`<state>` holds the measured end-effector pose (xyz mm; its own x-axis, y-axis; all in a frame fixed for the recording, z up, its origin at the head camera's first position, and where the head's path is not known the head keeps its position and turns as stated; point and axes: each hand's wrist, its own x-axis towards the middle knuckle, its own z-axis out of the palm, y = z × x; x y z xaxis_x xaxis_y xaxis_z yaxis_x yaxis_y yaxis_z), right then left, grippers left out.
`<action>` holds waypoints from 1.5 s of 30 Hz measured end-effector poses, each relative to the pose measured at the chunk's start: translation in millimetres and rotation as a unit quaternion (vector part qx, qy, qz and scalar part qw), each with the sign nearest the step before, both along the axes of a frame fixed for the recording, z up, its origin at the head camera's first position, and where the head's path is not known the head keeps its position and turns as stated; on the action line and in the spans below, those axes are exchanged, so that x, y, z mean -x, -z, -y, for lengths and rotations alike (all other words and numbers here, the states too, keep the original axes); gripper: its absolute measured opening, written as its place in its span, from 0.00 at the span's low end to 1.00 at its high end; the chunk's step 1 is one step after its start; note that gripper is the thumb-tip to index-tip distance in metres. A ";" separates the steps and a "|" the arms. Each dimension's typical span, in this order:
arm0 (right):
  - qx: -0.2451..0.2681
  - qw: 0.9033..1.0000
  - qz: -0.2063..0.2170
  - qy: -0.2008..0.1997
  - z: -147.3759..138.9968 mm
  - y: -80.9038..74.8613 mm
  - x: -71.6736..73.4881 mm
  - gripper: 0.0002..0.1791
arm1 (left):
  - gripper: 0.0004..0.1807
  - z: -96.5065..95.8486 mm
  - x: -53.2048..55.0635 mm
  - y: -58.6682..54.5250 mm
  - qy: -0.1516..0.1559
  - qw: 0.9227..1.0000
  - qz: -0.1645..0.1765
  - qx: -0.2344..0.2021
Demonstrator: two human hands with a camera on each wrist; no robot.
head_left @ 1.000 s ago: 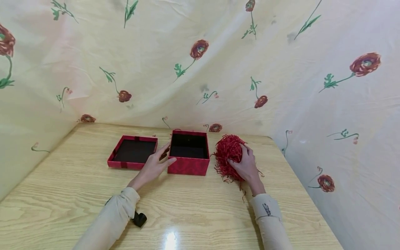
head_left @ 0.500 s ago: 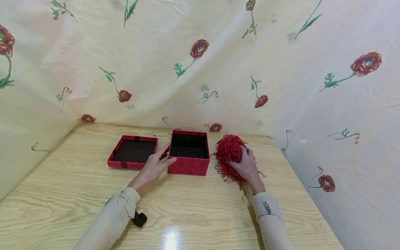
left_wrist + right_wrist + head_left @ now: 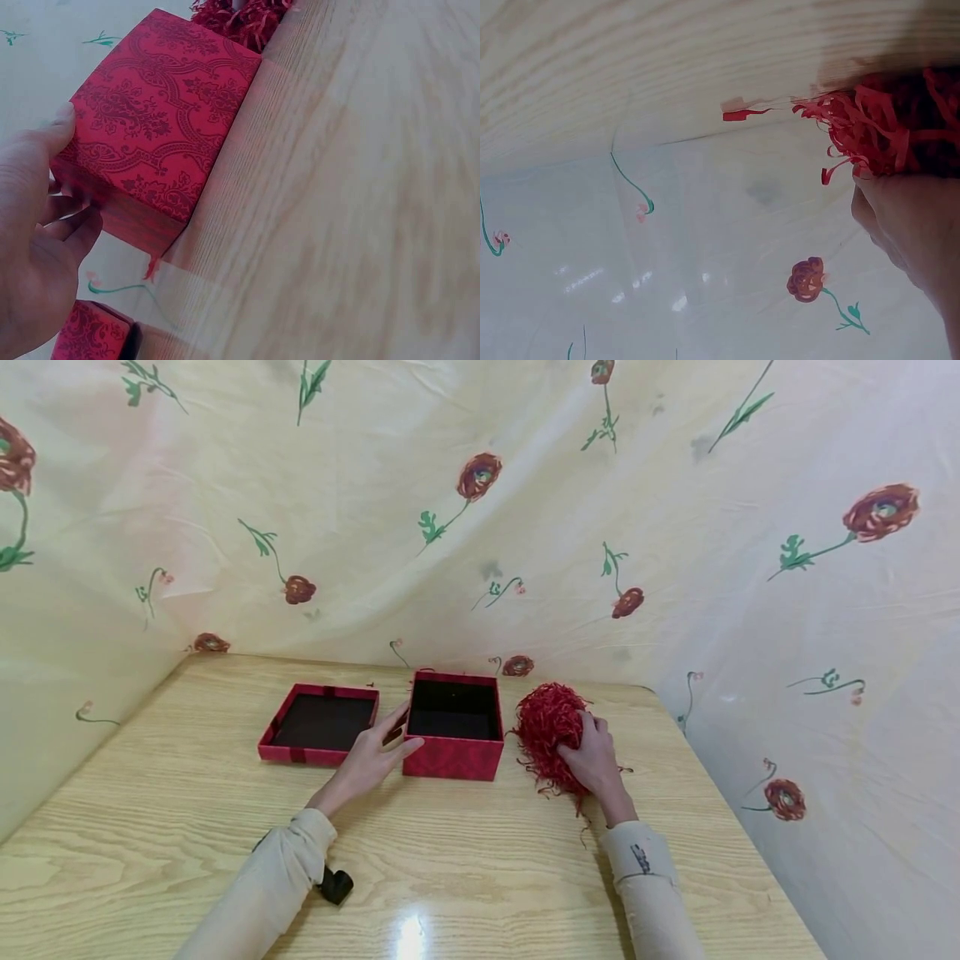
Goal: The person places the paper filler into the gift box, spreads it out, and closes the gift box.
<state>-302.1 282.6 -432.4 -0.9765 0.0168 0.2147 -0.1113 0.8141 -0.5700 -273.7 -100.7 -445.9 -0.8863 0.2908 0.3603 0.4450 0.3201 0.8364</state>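
A red patterned gift box [image 3: 453, 760] stands upright on the table without its lid, its dark inside showing. Against its near left corner rests my left hand [image 3: 367, 762], fairly straight fingers along the left side and thumb by the front. The left wrist view shows the same left hand [image 3: 34, 247] touching the box, fingertips partly hidden. To the right of the box lies a heap of red shredded paper [image 3: 546, 722]. My right hand [image 3: 596, 762] grips the heap's right side, its fingertips hidden among the strands. Seen from the right wrist, the shredded paper [image 3: 877, 127] bunches above the hand.
The red box lid [image 3: 315, 755] lies upturned to the left of the box. A small black object [image 3: 335, 887] sits beside the left sleeve. Loose red strands [image 3: 739, 115] are scattered on the table. A flower-printed sheet [image 3: 390, 527] hangs behind and at both sides.
My right thumb has drawn inward toward the fingers, gathering the shredded paper more tightly. The left hand, the box and the lid have stayed in place.
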 end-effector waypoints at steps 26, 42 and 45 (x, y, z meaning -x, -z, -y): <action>0.048 0.998 -0.040 0.016 -7.7 -13.1 -5.5 0.35 | 0.40 0.7 1.4 1.3 0.005 1.000 0.009 -0.017; 0.077 0.996 -0.048 0.013 -12.3 -27.0 -12.2 0.35 | 0.41 1.3 1.1 0.5 0.005 1.000 0.010 -0.012; 0.083 0.995 -0.063 0.007 -10.1 -32.6 -12.7 0.34 | 0.41 1.9 1.2 -0.3 0.015 1.000 0.012 -0.023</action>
<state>-289.4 292.7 -399.8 -0.9416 0.0754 0.3282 -0.1799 0.7112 -0.6796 -274.9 -102.5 -445.6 -0.8863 0.3004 0.3524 0.4330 0.2682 0.8606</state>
